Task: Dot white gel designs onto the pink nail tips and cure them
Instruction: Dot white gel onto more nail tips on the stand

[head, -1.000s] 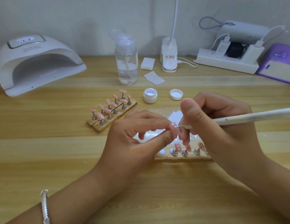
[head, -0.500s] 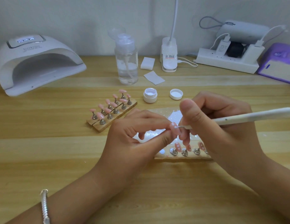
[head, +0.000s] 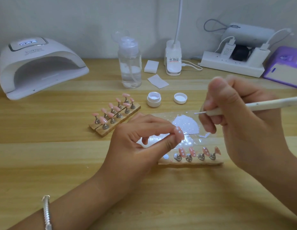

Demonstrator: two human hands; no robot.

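Pinched between thumb and forefinger of the left hand (head: 141,146): one pink tip (head: 179,133), face up, white dots near its upper end. Other left fingers loosely curled beneath.

Gripped in the right hand (head: 235,117), fingers curled round it in a writing hold: a white pen (head: 268,103), shaft running out past the right edge. At its fine point, a bead (head: 196,113) of white gel, up and to the right of the held tip, not touching it.

Directly behind the held tip, under the pen point: a clear sheet (head: 161,117) with a white gel smear (head: 186,124).

Just in front of the held tip, between the two hands: a wooden stand (head: 191,162) with four dotted tips (head: 181,151) on metal posts.

Beyond the left hand and to its left: a second stand (head: 114,125) of plain tips (head: 103,120).

Behind the sheet, ahead of both hands: open pot (head: 154,101), with its lid (head: 180,98) just beside it, upturned.

Well off to the left of the left hand, at the back of the table (head: 61,155): white lamp (head: 36,67), display lit, mouth facing forward. Between lamp and pot, further back: clear pump bottle (head: 130,63).

On the left wrist, a silver bracelet (head: 46,211).
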